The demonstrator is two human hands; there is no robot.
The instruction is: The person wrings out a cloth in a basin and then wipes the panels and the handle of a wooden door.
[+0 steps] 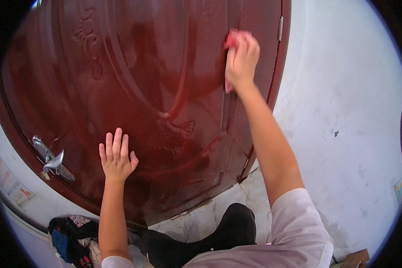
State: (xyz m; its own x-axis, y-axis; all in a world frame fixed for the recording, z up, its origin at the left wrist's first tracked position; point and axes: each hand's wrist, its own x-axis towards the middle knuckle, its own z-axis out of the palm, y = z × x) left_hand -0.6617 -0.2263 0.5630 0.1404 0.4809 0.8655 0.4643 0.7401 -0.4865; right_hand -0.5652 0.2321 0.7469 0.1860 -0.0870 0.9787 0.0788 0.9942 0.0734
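Note:
A dark red, glossy door (147, 140) with raised carved mouldings fills most of the view. My right hand (244, 58) presses a pink-red cloth (232, 39) against the door's right side, near the upright groove; part of the cloth hangs out below the palm. Lower left, my left hand (118, 155) rests near or on the door's surface, fingers apart and holding nothing. A silver lever handle (54, 160) on a long plate is fixed at the door's left edge, to the left of my left hand.
On the right stands a white wall (341, 100) with marks. A metal hinge (280, 28) sits at the door's right edge. Below are a marble-patterned tiled floor (201, 214), my black boots (236, 222), a heap of clothes or fabric (62, 239) at lower left and a piece of cardboard (355, 259) at lower right.

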